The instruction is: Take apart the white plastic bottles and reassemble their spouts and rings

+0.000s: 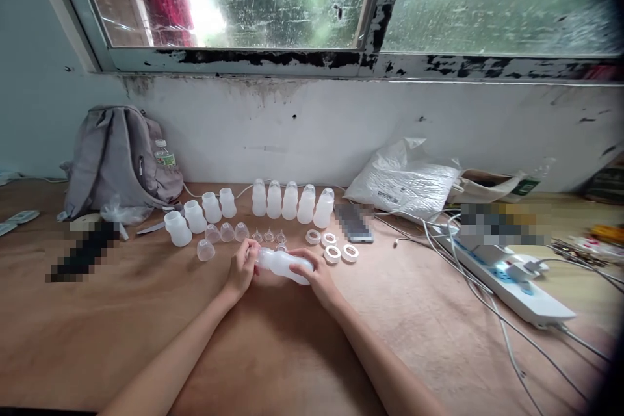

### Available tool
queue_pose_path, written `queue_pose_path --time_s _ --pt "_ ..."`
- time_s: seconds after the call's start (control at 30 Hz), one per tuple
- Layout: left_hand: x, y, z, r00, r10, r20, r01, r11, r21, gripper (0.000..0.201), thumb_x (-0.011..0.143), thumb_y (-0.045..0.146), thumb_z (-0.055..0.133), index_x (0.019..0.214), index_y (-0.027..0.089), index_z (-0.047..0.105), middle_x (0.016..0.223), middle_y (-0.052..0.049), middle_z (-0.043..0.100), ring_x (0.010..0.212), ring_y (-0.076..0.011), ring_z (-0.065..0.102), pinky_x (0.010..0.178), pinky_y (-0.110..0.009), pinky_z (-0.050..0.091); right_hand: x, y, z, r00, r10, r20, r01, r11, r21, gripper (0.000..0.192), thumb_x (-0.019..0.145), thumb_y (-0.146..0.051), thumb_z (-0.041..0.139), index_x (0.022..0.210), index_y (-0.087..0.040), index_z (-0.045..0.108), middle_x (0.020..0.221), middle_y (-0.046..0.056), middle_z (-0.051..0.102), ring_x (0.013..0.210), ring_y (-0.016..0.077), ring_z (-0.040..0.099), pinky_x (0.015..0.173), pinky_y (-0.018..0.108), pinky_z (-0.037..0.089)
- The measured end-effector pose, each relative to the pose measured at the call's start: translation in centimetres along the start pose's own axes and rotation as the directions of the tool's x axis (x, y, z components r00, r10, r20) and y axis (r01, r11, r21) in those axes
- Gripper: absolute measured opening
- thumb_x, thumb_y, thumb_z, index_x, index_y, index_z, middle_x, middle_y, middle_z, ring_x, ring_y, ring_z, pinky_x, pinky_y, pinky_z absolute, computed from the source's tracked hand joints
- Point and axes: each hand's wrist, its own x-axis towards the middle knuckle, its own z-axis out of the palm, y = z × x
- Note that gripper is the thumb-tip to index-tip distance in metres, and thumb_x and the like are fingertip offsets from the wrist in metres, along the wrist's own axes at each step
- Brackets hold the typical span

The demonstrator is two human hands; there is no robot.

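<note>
A translucent white baby bottle [285, 266] lies sideways between my two hands, just above the wooden table [273, 351]. Its capped end is wrapped by the fingers of my left hand [244, 268]. My right hand [316, 276] grips the base end. Right behind the hands stand several clear silicone nipples [269, 235]. White collar rings [332, 254] lie to the right of them, and clear dome caps [227, 231] to the left. A row of capped bottles [290, 203] stands farther back. Open bottles without caps [195, 216] stand at the back left.
A grey backpack [117, 162] leans on the wall at left, with a plastic bag [125, 211] before it. Behind the rings lies a phone [358, 226]. A silver padded mailer [402, 182], a white power strip [526, 296] and loose cables occupy the right side.
</note>
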Motion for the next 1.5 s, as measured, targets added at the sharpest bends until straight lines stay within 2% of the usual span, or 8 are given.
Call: queue_pose_path --time_s 0.17,0.27,0.43,0.67,0.83,0.97,1.3,1.5 --pt "-0.8 0.1 -0.9 0.995 0.032 0.096 -0.044 0.99 0.131 0.031 0.085 0.042 0.03 0.074 0.02 0.05 0.049 0.005 0.045 0.044 -0.0122 0.044 0.048 -0.022 0.032 -0.6 0.0 0.7 0.995 -0.085 -0.044 0.084 0.996 -0.026 0.014 0.072 -0.033 0.058 0.08 -0.025 0.066 0.084 0.001 0.064 0.078 0.0216 0.055 0.065 0.031 0.043" --pt "-1.2 0.3 -1.1 0.985 0.113 0.134 -0.141 0.964 0.224 0.032 0.086 0.038 0.03 0.068 0.02 0.05 0.055 0.002 0.047 0.052 -0.0133 0.046 0.052 -0.023 0.032 -1.1 -0.2 1.3 0.989 -0.041 -0.141 0.039 0.999 -0.018 0.021 0.076 -0.039 0.052 0.071 -0.023 0.064 0.072 0.002 0.062 0.07 0.0206 0.055 0.06 0.03 0.041" --pt "-2.2 0.5 -0.7 0.983 0.172 0.067 -0.183 0.95 0.251 0.032 0.087 0.031 0.027 0.065 0.02 0.046 0.056 0.002 0.048 0.05 -0.0121 0.045 0.051 -0.023 0.032 -2.3 -0.5 2.5 0.98 0.035 -0.198 -0.03 0.999 0.03 0.028 0.077 -0.041 0.049 0.069 -0.019 0.062 0.064 0.002 0.057 0.059 0.017 0.05 0.05 0.026 0.037" --pt "-3.6 1.4 -0.1 0.98 0.163 -0.114 -0.148 0.98 0.133 0.029 0.086 0.029 0.028 0.069 0.018 0.048 0.053 0.002 0.049 0.046 -0.0115 0.044 0.046 -0.022 0.032 -3.9 -0.4 3.6 0.953 -0.19 -0.238 0.184 0.982 -0.046 0.022 0.084 -0.032 0.044 0.074 -0.018 0.058 0.07 0.002 0.053 0.066 0.0154 0.05 0.06 0.026 0.038" --pt "-4.2 1.5 -0.1 0.966 0.223 -0.133 -0.204 0.969 0.141 0.026 0.086 0.026 0.028 0.073 0.018 0.049 0.055 0.002 0.048 0.047 -0.0113 0.046 0.048 -0.022 0.034 -4.2 0.1 3.2 0.933 -0.289 -0.213 0.28 0.957 -0.073 0.02 0.084 -0.027 0.042 0.077 -0.018 0.058 0.071 0.003 0.052 0.067 0.0162 0.05 0.061 0.028 0.038" --pt "-4.3 1.0 0.1 0.962 0.258 -0.09 -0.235 0.95 0.204 0.022 0.085 0.023 0.029 0.075 0.018 0.048 0.058 0.001 0.052 0.05 -0.0115 0.049 0.051 -0.022 0.036 -3.6 0.1 2.9 0.952 -0.245 -0.186 0.238 0.97 -0.056 0.022 0.083 -0.027 0.043 0.07 -0.018 0.057 0.067 0.001 0.048 0.062 0.0144 0.049 0.056 0.026 0.036" --pt "-4.8 1.1 0.6 0.977 0.143 -0.16 -0.127 0.986 0.108 0.024 0.086 0.029 0.028 0.076 0.019 0.047 0.055 0.003 0.047 0.046 -0.0117 0.046 0.045 -0.022 0.033 -3.5 0.3 3.5 0.952 -0.229 -0.206 0.231 0.973 -0.014 0.023 0.084 -0.029 0.041 0.068 -0.018 0.053 0.066 0.0 0.045 0.06 0.0135 0.047 0.055 0.025 0.037" --pt "-1.9 1.3 0.1 0.973 0.11 -0.204 -0.102 0.994 0.048 0.02 0.084 0.034 0.036 0.077 0.019 0.049 0.06 0.002 0.051 0.052 -0.0117 0.049 0.05 -0.021 0.037 -2.1 0.0 3.8 0.954 -0.252 -0.161 0.23 0.962 -0.144 0.02 0.084 -0.033 0.041 0.079 -0.019 0.054 0.073 0.001 0.056 0.067 0.0155 0.053 0.061 0.025 0.04"
